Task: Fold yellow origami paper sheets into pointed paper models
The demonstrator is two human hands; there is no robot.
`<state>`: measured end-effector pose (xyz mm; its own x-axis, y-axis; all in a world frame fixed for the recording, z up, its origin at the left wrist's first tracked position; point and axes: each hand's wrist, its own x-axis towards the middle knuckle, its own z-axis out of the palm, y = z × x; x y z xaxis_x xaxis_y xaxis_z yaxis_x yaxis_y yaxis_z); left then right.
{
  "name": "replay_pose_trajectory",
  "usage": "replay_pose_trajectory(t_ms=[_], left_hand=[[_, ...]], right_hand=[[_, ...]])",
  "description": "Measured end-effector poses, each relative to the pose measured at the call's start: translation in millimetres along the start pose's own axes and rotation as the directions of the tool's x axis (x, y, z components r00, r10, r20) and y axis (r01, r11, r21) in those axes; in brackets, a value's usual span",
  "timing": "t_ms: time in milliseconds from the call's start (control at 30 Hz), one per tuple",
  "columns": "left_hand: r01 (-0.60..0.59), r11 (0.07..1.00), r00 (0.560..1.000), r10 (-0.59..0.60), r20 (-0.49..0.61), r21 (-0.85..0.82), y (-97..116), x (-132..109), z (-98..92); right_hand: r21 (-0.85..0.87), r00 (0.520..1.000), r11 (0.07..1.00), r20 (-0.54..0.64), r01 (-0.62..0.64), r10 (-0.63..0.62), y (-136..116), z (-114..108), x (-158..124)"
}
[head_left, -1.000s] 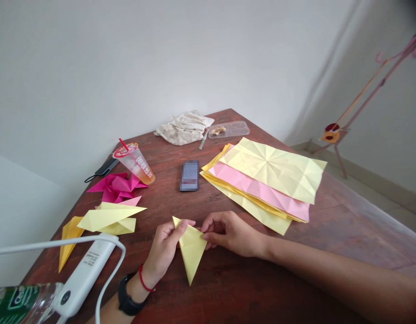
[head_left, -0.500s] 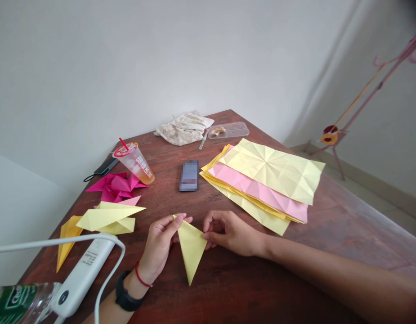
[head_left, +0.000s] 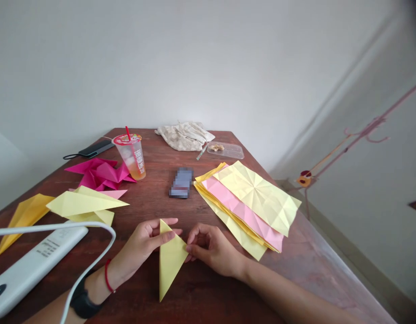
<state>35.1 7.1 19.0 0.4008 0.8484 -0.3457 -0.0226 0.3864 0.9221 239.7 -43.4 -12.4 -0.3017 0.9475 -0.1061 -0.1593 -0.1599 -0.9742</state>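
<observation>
Low on the worktop (head_left: 154, 191), toward 6 o'clock in the view, gripped by both hands: a folded yellow paper (head_left: 172, 265), triangular, with its long point toward 6 o'clock. Held near its upper tip by the left hand (head_left: 145, 238), thumb across the front face, fingers behind and showing past the upper right edge, the gap narrow around the paper. Pinched at its 3 o'clock corner by the right hand (head_left: 211, 249), thumb and forefinger pressed together there, remaining fingers curled.

Around the left wrist, a red bracelet (head_left: 108, 276) and a black wristband (head_left: 84, 301). Looped across the view of that forearm, a white cable (head_left: 108, 234); contact with it impossible to tell. Counting from the folded yellow paper, at 9 o'clock, a white power strip (head_left: 42, 258); at 10, pale yellow folded pieces (head_left: 81, 203), with an orange-yellow folded piece (head_left: 25, 213) just beyond. Between 10 and 11, a magenta folded piece (head_left: 103, 173) and, farther, a black device (head_left: 93, 149). At 11, an upright drink cup (head_left: 133, 159) with a red straw. At 12, a phone (head_left: 181, 183), then a crumpled cloth (head_left: 184, 136). At 1, a clear tray (head_left: 233, 150). At 2, near the right hand, a stack of creased sheets (head_left: 257, 193).
</observation>
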Motion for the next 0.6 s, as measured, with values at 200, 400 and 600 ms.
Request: replay_pose_trajectory(t_ms=[200, 400, 600], left_hand=[[-0.038, 0.999, 0.999, 0.038, 0.009, 0.004, -3.1, 0.7, -0.4], [-0.018, 0.998, 0.999, 0.015, -0.049, -0.061, -4.8, -1.1, 1.7], [-0.014, 0.983, 0.998, 0.003, -0.056, -0.184, -2.3, -3.1, 4.2]], right_hand=[[-0.086, 0.999, 0.996, -0.031, -0.026, 0.023, -1.9, 2.1, -1.7], [-0.131, 0.999, 0.991, -0.035, -0.026, 0.021, -2.5, 2.3, -1.0], [-0.132, 0.999, 0.990, -0.030, -0.044, 0.040, -3.9, 3.0, -0.8]])
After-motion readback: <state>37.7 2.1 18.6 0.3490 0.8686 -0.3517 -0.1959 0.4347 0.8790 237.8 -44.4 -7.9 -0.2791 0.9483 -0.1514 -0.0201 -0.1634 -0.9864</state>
